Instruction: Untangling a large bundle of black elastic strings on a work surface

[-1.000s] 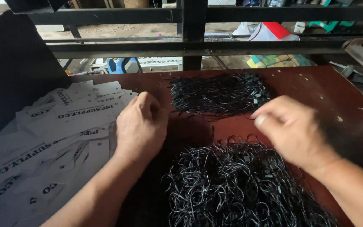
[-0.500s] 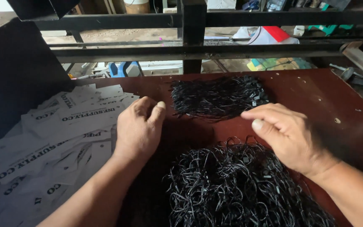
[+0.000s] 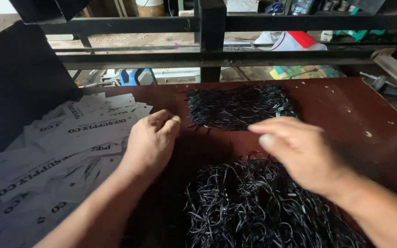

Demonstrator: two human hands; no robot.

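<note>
Your work surface is a dark red-brown table (image 3: 336, 105) with a black metal frame (image 3: 212, 41) across its far edge. To your left, a wide spread of white paper tags (image 3: 56, 156) with black print covers the table's corner, overlapping loosely. Nearest you lies a large loose heap of black string loops (image 3: 263, 206); a smaller, tidier pile of the same black loops (image 3: 240, 106) sits beyond it, near the frame.

Your right hand (image 3: 299, 151) hovers blurred above the far edge of the large heap, fingers loosely extended; whether it pinches a loop you cannot tell. Your left hand (image 3: 151, 140) rests curled between the tags and the piles, fingers bunched; whether it holds anything cannot be told.
</note>
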